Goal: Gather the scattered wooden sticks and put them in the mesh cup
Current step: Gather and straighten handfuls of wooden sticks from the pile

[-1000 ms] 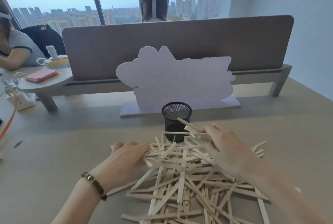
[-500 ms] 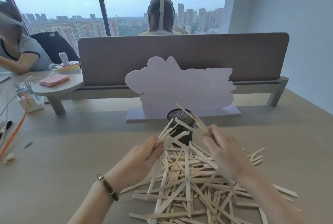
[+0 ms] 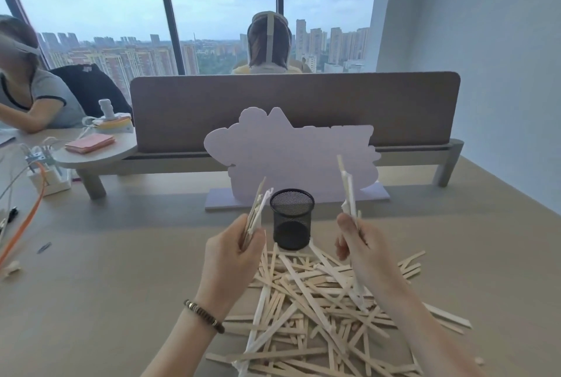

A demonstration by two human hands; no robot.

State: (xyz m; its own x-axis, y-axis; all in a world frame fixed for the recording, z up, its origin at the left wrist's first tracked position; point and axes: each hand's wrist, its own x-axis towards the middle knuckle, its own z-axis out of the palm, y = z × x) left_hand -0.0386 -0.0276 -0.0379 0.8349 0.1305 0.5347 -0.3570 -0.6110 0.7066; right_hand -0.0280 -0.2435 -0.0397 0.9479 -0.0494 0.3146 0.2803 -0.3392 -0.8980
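Note:
A black mesh cup stands upright on the tan table, just beyond a heap of pale wooden sticks. My left hand is raised left of the cup and grips a bundle of sticks that points up and slightly right. On the cup's right, my right hand holds another bundle of sticks almost upright, its lower ends trailing down into the heap. Both bundles are lifted above the table, level with the cup's rim. The cup looks empty inside.
A pale cloud-shaped board stands behind the cup, with a grey desk divider beyond it. At the left are a small round shelf with a pink pad, a power strip and an orange cable. Two other people sit beyond.
Both hands have risen off the heap with bundles of sticks and moved apart to either side of the cup. The bundles have swung upright. My head has tilted up.

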